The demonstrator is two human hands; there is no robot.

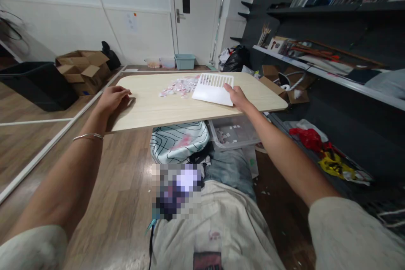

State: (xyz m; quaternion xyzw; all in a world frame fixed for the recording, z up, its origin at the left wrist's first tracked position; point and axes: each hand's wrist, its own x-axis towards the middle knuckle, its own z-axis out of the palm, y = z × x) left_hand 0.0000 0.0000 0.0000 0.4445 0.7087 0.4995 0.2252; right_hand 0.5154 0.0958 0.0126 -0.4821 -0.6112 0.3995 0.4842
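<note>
My right hand [236,96] grips the right edge of a white slotted panel [212,93], thumb on top. The panel is tilted over the light wooden tabletop [145,112], and a row of long slots runs along its far side. Directly left of it lies a loose heap of small white and pinkish pieces [180,86], some of them behind the panel and visible through its slots. Over at the tabletop's left end is my left hand [114,96], fingers bent and pressed together. Whatever its fingertips may hold is hidden.
Below the tabletop sit a clear plastic bin [234,130] with small pale pieces and a patterned cloth item [180,139]. A black bin [39,86] and cardboard box [82,71] stand left. Dark shelving [335,46] lines the right; a teal basket [185,61] is beyond the table.
</note>
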